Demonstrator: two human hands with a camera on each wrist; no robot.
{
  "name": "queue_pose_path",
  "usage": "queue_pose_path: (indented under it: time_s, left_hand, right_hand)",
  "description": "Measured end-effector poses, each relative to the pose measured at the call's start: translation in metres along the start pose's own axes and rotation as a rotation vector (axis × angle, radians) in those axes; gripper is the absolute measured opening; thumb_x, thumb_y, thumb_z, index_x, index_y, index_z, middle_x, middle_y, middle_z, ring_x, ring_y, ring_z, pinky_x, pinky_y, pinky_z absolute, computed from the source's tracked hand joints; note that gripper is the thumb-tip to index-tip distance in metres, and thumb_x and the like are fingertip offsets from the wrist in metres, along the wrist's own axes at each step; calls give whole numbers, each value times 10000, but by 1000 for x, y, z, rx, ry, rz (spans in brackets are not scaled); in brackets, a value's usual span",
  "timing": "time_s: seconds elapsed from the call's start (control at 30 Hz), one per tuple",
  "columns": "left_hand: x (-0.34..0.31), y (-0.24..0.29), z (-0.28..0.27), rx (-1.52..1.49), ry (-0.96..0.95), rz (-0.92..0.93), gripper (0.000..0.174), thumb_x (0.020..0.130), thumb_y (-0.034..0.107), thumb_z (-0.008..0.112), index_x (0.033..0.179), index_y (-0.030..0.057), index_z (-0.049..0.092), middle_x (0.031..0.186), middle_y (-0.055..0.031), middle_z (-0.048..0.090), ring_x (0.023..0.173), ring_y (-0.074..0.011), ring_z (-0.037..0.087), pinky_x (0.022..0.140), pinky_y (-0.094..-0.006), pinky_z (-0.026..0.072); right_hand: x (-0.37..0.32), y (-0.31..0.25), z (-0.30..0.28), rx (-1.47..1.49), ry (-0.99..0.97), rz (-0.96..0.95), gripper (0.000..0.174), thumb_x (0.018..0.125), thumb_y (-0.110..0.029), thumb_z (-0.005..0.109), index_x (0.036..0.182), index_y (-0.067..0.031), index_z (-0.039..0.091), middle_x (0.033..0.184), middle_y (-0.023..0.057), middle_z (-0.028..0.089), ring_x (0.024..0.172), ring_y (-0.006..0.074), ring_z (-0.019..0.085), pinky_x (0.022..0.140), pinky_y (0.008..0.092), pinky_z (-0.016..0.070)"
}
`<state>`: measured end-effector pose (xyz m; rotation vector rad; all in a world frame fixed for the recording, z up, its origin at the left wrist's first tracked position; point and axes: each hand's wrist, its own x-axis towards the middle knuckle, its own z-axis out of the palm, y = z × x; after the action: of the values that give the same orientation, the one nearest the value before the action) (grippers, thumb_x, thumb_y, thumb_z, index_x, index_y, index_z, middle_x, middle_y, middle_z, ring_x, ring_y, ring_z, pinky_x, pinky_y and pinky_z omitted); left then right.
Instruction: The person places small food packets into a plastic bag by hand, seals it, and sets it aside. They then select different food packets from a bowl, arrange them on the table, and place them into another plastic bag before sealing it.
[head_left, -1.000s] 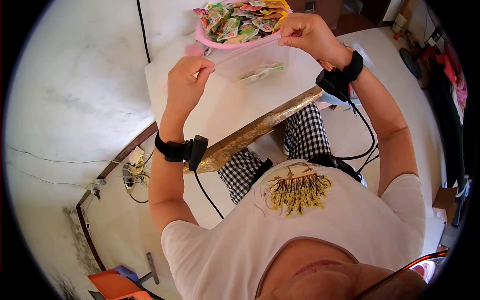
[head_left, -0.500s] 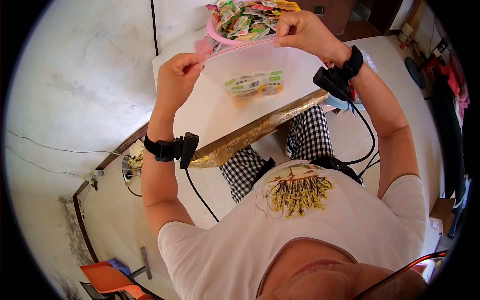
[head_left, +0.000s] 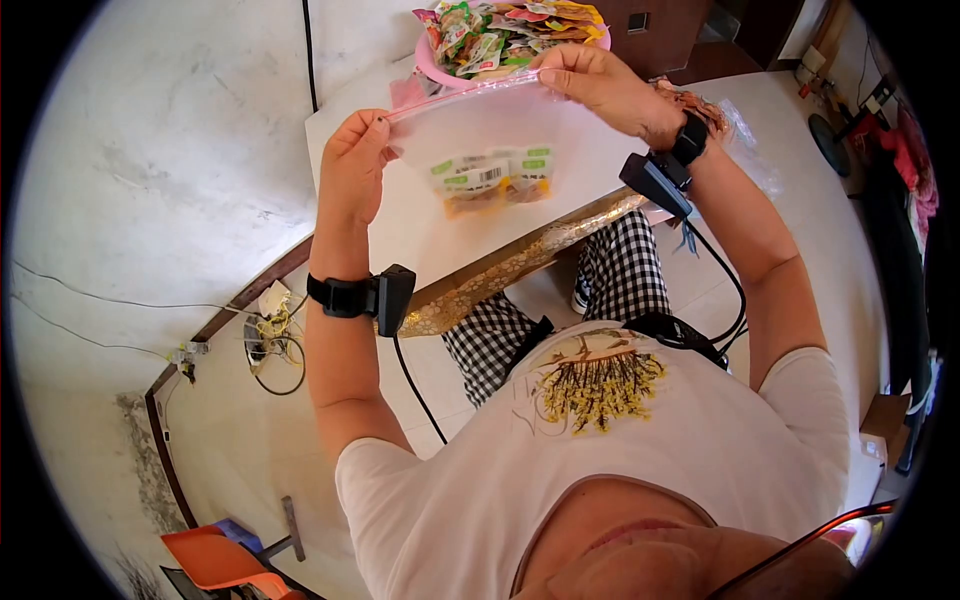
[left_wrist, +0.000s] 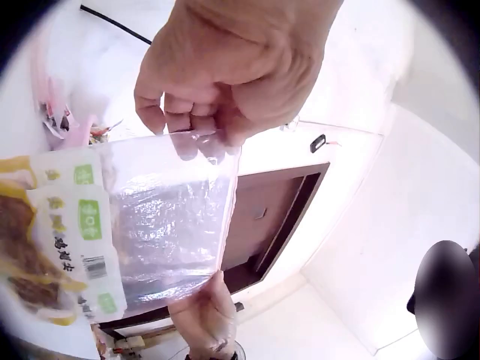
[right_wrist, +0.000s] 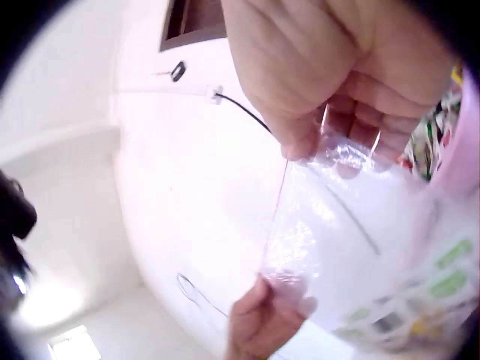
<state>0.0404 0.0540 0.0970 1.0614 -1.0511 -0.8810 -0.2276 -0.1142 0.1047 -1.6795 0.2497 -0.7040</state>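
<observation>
A clear zip bag (head_left: 450, 135) with a pinkish top edge hangs between both hands, above the white table. Low inside it sit a few snack packets (head_left: 492, 178) with green labels, a barcode and yellow-orange lower parts. My left hand (head_left: 352, 165) pinches the bag's top left corner between thumb and fingers. At the opposite top corner, my right hand (head_left: 600, 90) pinches the edge, its thumb along the strip. In the left wrist view the packets (left_wrist: 60, 232) show brown food printed or visible at their lower end, and the stretched bag (left_wrist: 172, 217) looks flat.
Behind the bag stands a pink basin (head_left: 432, 68) heaped with colourful snack packets. The white table (head_left: 400, 230) has a gold patterned front edge (head_left: 520, 255). Plastic-wrapped items (head_left: 735, 140) lie at the right. Cables run down from both wrist cameras.
The bag has come upright and into plainer view, its packets now facing the head camera. The right hand has shifted slightly left and down along the top edge; both hands keep their pinch.
</observation>
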Motion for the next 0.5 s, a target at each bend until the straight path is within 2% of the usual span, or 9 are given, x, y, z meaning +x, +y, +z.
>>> queue_pose_path:
  time_s: [0.1,0.2,0.3,0.4,0.5]
  left_hand:
    - [0,-7,-8,-39,17,-111,128,968,170,513,1008,74,587,893,-22,637,798,-136,587,725,-294,448]
    - [-1,-11,-4,35,59,-164,172,968,225,502,935,93,608,803,3,621,784,-106,588,695,-259,422]
    - [2,-14,-10,101,58,-202,153,957,200,521,955,74,608,805,9,613,789,-106,590,679,-271,431]
    - [3,-9,2,436,202,-18,138,927,169,562,983,56,618,833,-7,631,801,-123,595,674,-274,439]
    - [6,1,18,767,272,560,185,897,172,625,1018,32,620,918,-18,658,833,-135,595,749,-290,457]
  right_hand:
    - [6,15,11,397,-53,26,86,946,-129,557,929,-55,598,913,-14,596,797,67,546,742,225,463]
    - [4,5,22,508,-142,18,110,978,-190,527,958,-87,560,939,-21,584,910,107,605,842,251,492]
    - [9,0,31,545,-100,115,120,985,-185,502,945,-77,538,968,10,597,1038,211,636,936,318,493]
    - [12,3,33,599,-40,176,119,990,-175,484,940,-72,519,978,33,600,1101,302,618,973,354,483]
    - [12,1,35,574,-9,199,118,994,-173,474,940,-75,510,983,41,602,1089,305,622,964,361,490]
